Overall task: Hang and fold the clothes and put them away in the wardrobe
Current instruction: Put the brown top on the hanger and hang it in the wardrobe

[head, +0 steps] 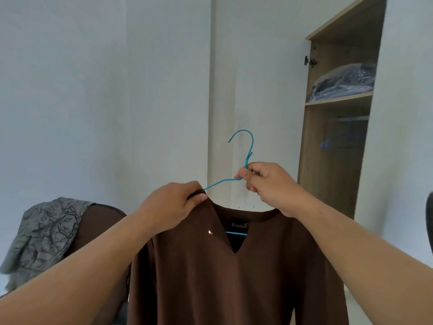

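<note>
A dark brown long-sleeved V-neck top (234, 277) hangs in front of the person at chest height, its neckline partly threaded onto a thin turquoise wire hanger (243, 146) whose hook rises free above the collar and whose lower bar shows through the V opening. The right hand (267, 181) is curled closed, thumb and fingers pinching the twisted neck of the hanger just below the hook. The left hand (173, 205) is also closed, gripping the fabric at the left side of the collar where the hanger's sloping arm enters the cloth. To the right stands a tall wooden wardrobe with an open door (337, 127). Its upper shelf (339, 99) carries folded dark clothing wrapped in clear plastic bags (344, 80); beneath the shelf a metal rail (351, 118) crosses the compartment, with a blue hanger (326, 144) dimly visible below it, though what else the lower space holds is too dark to tell. At the left, a grey leaf-patterned garment (44, 233) is draped over the back of a brown chair (98, 226).
</note>
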